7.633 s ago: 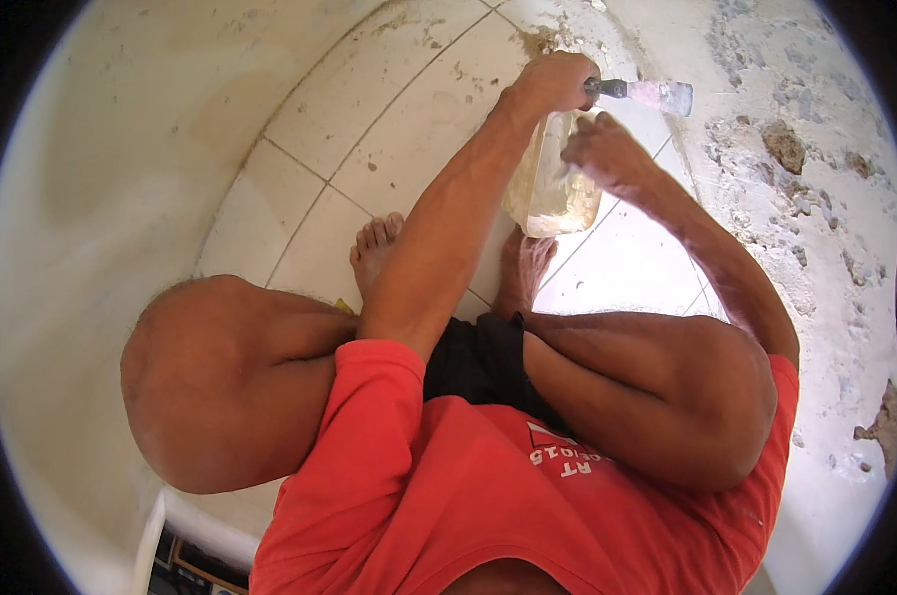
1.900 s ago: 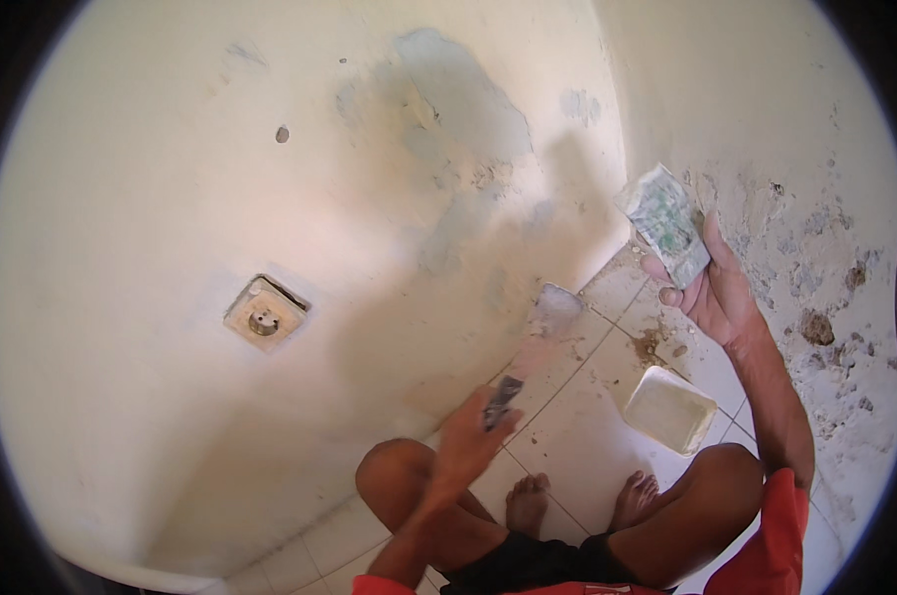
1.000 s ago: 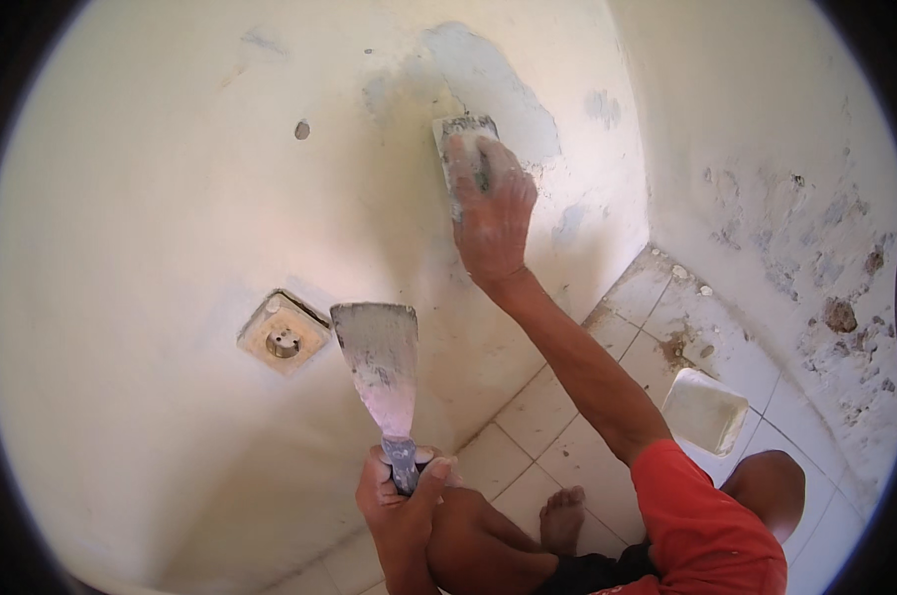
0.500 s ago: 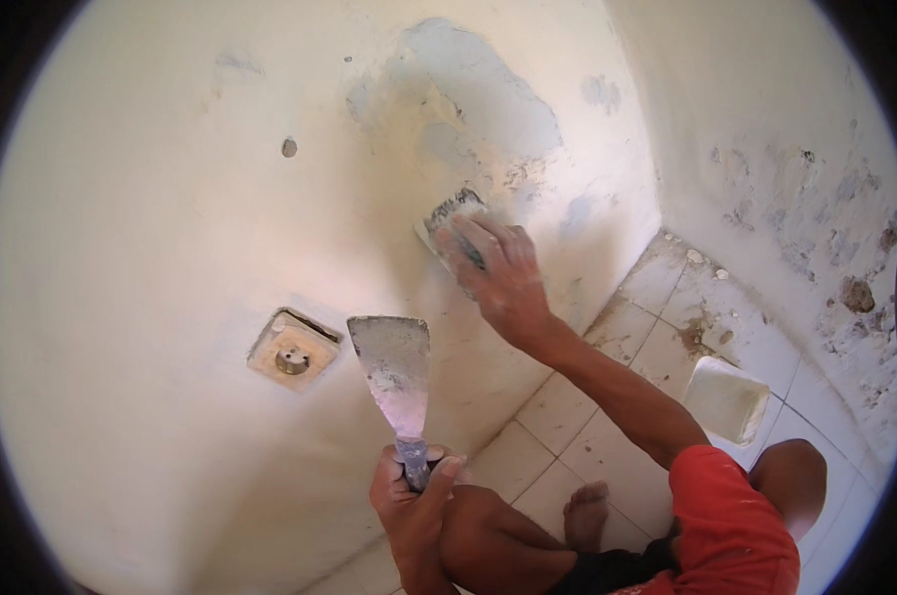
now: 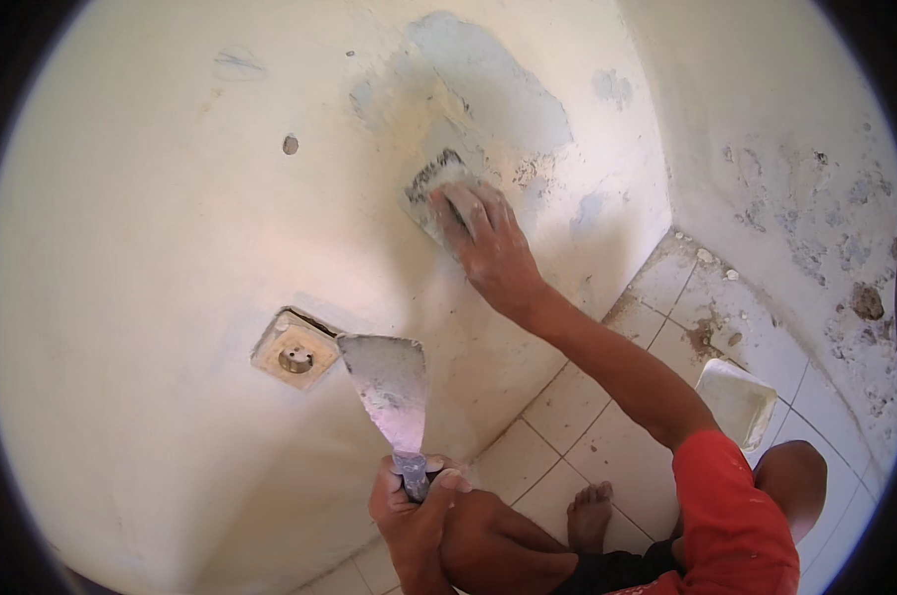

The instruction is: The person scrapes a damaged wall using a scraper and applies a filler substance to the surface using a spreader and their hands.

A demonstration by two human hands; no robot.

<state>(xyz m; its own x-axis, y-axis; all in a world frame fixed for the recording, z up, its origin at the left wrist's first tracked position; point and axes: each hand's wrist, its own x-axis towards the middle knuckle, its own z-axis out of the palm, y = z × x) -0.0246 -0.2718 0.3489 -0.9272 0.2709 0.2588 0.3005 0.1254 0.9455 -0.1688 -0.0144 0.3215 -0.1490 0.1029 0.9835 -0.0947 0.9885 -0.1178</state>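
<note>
My left hand [image 5: 417, 504] grips the grey handle of a putty knife [image 5: 387, 382], its wide, putty-smeared blade upward near the wall socket. My right hand [image 5: 486, 236] reaches up to the wall, fingers closed over a flat, dusty, rectangular pad [image 5: 430, 188] with a dark, worn top edge. The pad lies against the wall [image 5: 171, 228] just below a grey patch [image 5: 488, 89] of filler with rough edges; its exact kind is unclear. Part of it is hidden under the fingers.
A square, dirty wall socket [image 5: 296, 349] sits left of the knife blade. A white plastic tray [image 5: 731, 402] rests on the tiled floor [image 5: 587, 426] beside my right arm. Crumbs of plaster line the floor's corner. The right-hand wall [image 5: 795, 198] is pitted and flaking.
My right hand has slid the pad up and slightly left along the wall. The putty knife's blade has tipped a little left, nearer the socket. My left hand keeps its grip.
</note>
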